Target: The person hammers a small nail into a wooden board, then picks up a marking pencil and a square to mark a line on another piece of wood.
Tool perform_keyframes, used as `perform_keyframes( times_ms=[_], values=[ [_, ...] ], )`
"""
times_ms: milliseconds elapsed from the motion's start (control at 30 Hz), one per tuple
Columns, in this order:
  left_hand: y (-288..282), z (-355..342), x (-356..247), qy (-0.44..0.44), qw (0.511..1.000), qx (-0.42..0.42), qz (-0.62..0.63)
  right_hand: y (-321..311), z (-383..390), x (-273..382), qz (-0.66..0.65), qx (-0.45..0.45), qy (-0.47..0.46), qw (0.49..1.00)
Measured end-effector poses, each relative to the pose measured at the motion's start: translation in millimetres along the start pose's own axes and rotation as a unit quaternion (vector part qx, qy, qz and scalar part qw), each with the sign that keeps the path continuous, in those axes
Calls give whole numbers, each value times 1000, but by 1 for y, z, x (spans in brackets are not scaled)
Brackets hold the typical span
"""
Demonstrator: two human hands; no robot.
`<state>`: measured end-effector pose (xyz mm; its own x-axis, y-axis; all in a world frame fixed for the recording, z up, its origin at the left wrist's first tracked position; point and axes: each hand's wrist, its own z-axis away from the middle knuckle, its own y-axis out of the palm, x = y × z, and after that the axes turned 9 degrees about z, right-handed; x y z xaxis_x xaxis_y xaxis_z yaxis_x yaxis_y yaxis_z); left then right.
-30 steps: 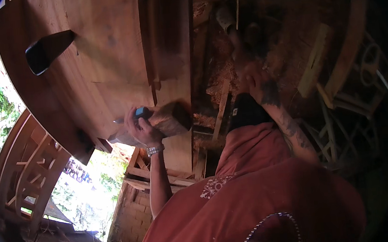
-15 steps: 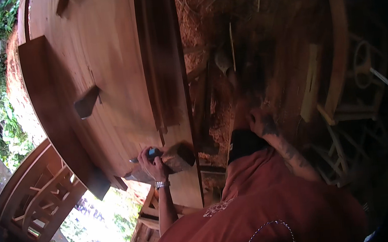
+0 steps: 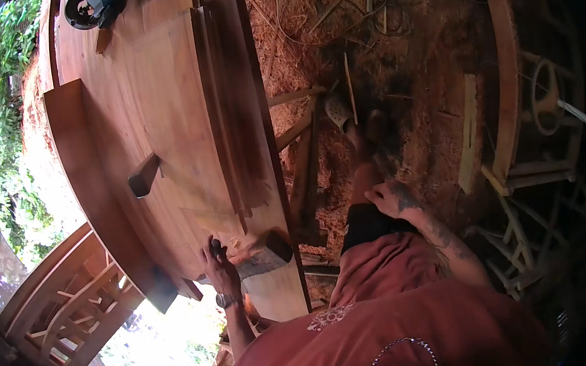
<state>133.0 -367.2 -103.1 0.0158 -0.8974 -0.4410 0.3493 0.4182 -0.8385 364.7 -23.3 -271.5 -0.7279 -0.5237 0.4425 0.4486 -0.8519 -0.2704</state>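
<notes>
My left hand (image 3: 222, 274), a watch at its wrist, is over a broad reddish-brown wooden panel (image 3: 165, 96). Its fingers are bent round a small dark thing that I cannot make out. Just right of the hand lies a rough wooden block (image 3: 268, 252), at the panel's near end. My right hand (image 3: 393, 198) hangs low by my thigh, away from the wood. Its fingers are curled in, and nothing shows in them. A dark wooden wedge (image 3: 144, 175) stands on the panel farther off.
A curved board (image 3: 73, 133) edges the panel's left side. A dark green power tool (image 3: 103, 5) rests at the far end. Slatted wooden furniture (image 3: 72, 303) stands at left. Wood shavings (image 3: 305, 12) and loose strips cover the floor at right, near a wooden frame (image 3: 510, 91).
My left hand has turned and shifted slightly left; the blue part that showed in it is out of sight. My right hand has moved slightly down. The view has shifted and sharpened.
</notes>
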Motion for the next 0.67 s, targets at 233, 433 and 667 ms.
perform_keyframes(
  times_ms=[233, 433, 667],
  values=[
    [29, 64, -138, 387, 915, 50, -108, -26, -1, 90, -492, 256, -270, 787],
    [87, 49, -164, 574, 751, 326, 33, -117, 19, 159, -567, 226, -260, 748],
    [59, -141, -177, 521, 844, -34, -124, -214, -49, 152, -319, -223, -276, 879]
  ],
)
